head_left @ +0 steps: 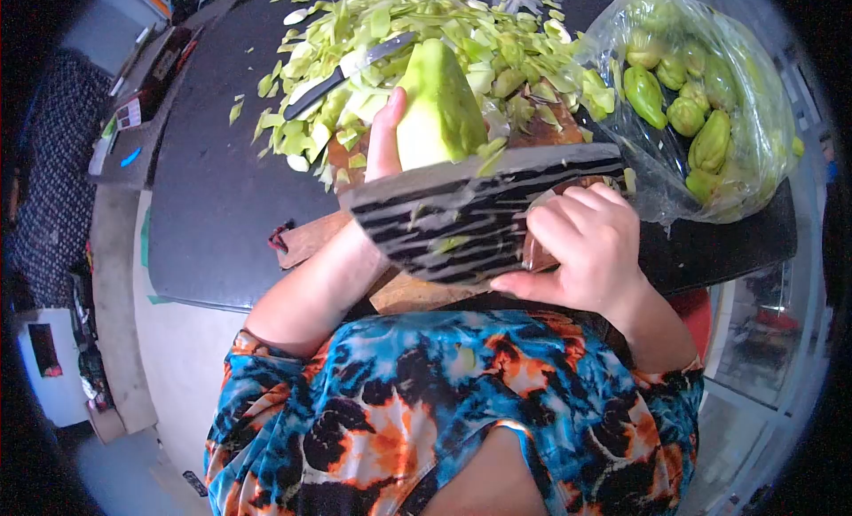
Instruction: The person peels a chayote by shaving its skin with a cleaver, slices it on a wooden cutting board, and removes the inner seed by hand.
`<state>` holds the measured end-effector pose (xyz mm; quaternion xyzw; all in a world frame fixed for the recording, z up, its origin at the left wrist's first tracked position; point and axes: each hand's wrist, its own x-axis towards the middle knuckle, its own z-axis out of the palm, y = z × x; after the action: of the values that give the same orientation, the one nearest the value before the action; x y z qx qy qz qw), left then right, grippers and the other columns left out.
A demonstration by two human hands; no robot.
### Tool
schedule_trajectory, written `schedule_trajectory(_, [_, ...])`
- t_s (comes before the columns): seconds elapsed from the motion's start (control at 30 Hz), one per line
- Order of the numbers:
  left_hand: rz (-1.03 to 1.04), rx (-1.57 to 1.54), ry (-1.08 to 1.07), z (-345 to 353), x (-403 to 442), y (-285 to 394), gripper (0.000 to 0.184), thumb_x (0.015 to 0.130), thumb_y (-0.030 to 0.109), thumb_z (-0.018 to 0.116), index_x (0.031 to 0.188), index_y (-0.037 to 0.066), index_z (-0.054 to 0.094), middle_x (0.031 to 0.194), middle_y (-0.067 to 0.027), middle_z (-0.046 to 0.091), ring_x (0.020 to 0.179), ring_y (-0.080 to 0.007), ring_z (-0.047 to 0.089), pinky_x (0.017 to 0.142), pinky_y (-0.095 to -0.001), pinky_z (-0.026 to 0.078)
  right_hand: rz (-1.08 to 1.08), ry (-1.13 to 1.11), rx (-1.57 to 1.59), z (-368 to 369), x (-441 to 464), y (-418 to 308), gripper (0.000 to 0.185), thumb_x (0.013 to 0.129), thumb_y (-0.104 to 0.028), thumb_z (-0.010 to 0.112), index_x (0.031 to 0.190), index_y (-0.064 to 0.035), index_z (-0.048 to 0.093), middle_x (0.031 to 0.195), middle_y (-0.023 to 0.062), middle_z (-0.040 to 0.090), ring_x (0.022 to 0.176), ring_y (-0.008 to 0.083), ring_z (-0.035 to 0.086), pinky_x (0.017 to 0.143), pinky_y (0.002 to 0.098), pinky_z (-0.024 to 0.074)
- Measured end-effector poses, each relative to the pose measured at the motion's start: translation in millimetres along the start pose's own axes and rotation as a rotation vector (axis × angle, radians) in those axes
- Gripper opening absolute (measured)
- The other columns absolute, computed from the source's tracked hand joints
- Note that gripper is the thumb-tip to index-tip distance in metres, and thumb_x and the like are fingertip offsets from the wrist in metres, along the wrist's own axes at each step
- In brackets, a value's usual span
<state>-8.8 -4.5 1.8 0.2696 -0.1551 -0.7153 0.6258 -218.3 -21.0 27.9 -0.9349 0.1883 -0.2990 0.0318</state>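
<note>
My left hand (385,139) is closed on a large green papaya (438,103), held tilted upward; its lower left side is pale and peeled, the right side green. My right hand (593,241) grips the brown handle of a broad cleaver (461,210). The striped dark blade crosses in front of the papaya's lower end and hides part of my left hand. Bits of peel stick to the blade. Below both hands lies a wooden cutting board (311,238), mostly covered by the cleaver and my arm.
A wide heap of green peelings (333,41) spreads across the dark table (213,196). On the heap rests a small black-handled knife (346,72). To the right, a clear plastic bag (754,161) holds several green chayotes (710,143).
</note>
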Motion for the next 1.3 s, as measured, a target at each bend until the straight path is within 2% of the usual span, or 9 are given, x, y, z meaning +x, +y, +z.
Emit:
schedule_trajectory(0.17, [0.031, 0.010, 0.134, 11.0, -4.7, -2.5, 0.069, 0.084, 0.063, 0.048, 0.126, 0.008, 0.049, 0.110, -0.0124, 0.060, 0.100, -0.0278, 0.059, 0.091, -0.0438, 0.047, 0.231, 0.028, -0.120, -3.6, -4.7, 27.1, 0.048, 0.078, -0.052, 0.066, 0.064, -0.0106, 0.047, 0.058, 0.0042, 0.053, 0.055, 0.0260, 0.057, 0.053, 0.0379, 0.0422])
schedule_trajectory(0.33, [0.075, 0.110, 0.000, 2.1, -5.2, -6.9, 0.072, 0.085, 0.066, 0.042, 0.130, 0.010, 0.047, 0.113, -0.0165, 0.060, 0.099, -0.0309, 0.061, 0.083, -0.0447, 0.050, 0.711, 0.171, -0.077, -1.9, -24.5, 68.5, 0.037, 0.081, -0.038, 0.070, 0.071, -0.0059, 0.054, 0.058, 0.0086, 0.056, 0.054, 0.0303, 0.057, 0.049, 0.0378, 0.0419])
schedule_trajectory(0.53, [0.005, 0.000, 0.118, 4.0, -0.2, -6.4, 0.078, 0.084, 0.070, 0.040, 0.131, 0.008, 0.047, 0.121, -0.0188, 0.057, 0.108, -0.0341, 0.057, 0.094, -0.0481, 0.045, 0.243, 0.059, 0.077, -13.0, -13.5, 18.8, 0.052, 0.075, -0.056, 0.068, 0.065, -0.0097, 0.046, 0.055, 0.0061, 0.048, 0.053, 0.0279, 0.054, 0.050, 0.0385, 0.0394])
schedule_trajectory(0.63, [-0.067, -0.114, -0.105, -9.9, -0.5, -2.8, 0.072, 0.085, 0.066, 0.045, 0.127, 0.008, 0.049, 0.116, -0.0146, 0.059, 0.103, -0.0285, 0.059, 0.091, -0.0436, 0.048, 0.115, -0.019, 0.082, -10.7, -4.0, -0.2, 0.051, 0.073, -0.056, 0.068, 0.065, -0.0110, 0.047, 0.060, 0.0042, 0.052, 0.057, 0.0262, 0.056, 0.054, 0.0374, 0.0415])
schedule_trajectory(0.9, [0.004, 0.021, 0.094, 3.4, -6.7, -8.6, 0.075, 0.085, 0.067, 0.045, 0.129, 0.007, 0.047, 0.118, -0.0141, 0.059, 0.104, -0.0286, 0.059, 0.091, -0.0437, 0.048, 0.196, 0.007, -0.041, -3.5, -5.3, 11.9, 0.049, 0.075, -0.056, 0.067, 0.066, -0.0121, 0.047, 0.061, 0.0039, 0.053, 0.058, 0.0255, 0.057, 0.054, 0.0375, 0.0421])
schedule_trajectory(0.93, [0.070, 0.115, 0.071, 6.6, -4.4, -9.0, 0.079, 0.082, 0.070, 0.043, 0.131, 0.008, 0.047, 0.122, -0.0164, 0.057, 0.109, -0.0325, 0.056, 0.096, -0.0497, 0.043, 0.271, 0.068, -0.027, 1.0, -6.8, 18.3, 0.050, 0.077, -0.055, 0.067, 0.064, -0.0108, 0.046, 0.057, 0.0057, 0.052, 0.055, 0.0281, 0.056, 0.051, 0.0386, 0.0411])
schedule_trajectory(1.03, [0.068, 0.192, -0.046, 0.1, -9.5, -9.1, 0.076, 0.083, 0.069, 0.044, 0.130, 0.009, 0.046, 0.116, -0.0141, 0.059, 0.096, -0.0312, 0.061, 0.083, -0.0457, 0.050, 0.659, 0.155, -0.040, 7.7, -15.3, 57.1, 0.049, 0.080, -0.045, 0.068, 0.066, -0.0042, 0.046, 0.052, 0.0099, 0.049, 0.050, 0.0340, 0.053, 0.046, 0.0405, 0.0395])
schedule_trajectory(1.13, [0.087, 0.173, -0.033, 2.1, -8.5, -9.3, 0.076, 0.083, 0.069, 0.045, 0.130, 0.009, 0.046, 0.115, -0.0151, 0.059, 0.092, -0.0319, 0.062, 0.078, -0.0447, 0.052, 0.699, 0.142, -0.030, -2.7, -25.8, 56.4, 0.047, 0.081, -0.043, 0.068, 0.068, -0.0033, 0.046, 0.055, 0.0106, 0.052, 0.051, 0.0334, 0.054, 0.047, 0.0400, 0.0395])
schedule_trajectory(1.3, [0.091, 0.115, 0.140, 8.6, -5.2, -10.7, 0.082, 0.082, 0.072, 0.044, 0.131, 0.007, 0.046, 0.119, -0.0186, 0.058, 0.108, -0.0357, 0.058, 0.096, -0.0509, 0.044, 0.246, 0.069, 0.123, -18.7, -12.1, 12.8, 0.051, 0.075, -0.052, 0.070, 0.063, -0.0093, 0.045, 0.053, 0.0064, 0.047, 0.050, 0.0289, 0.052, 0.048, 0.0392, 0.0384])
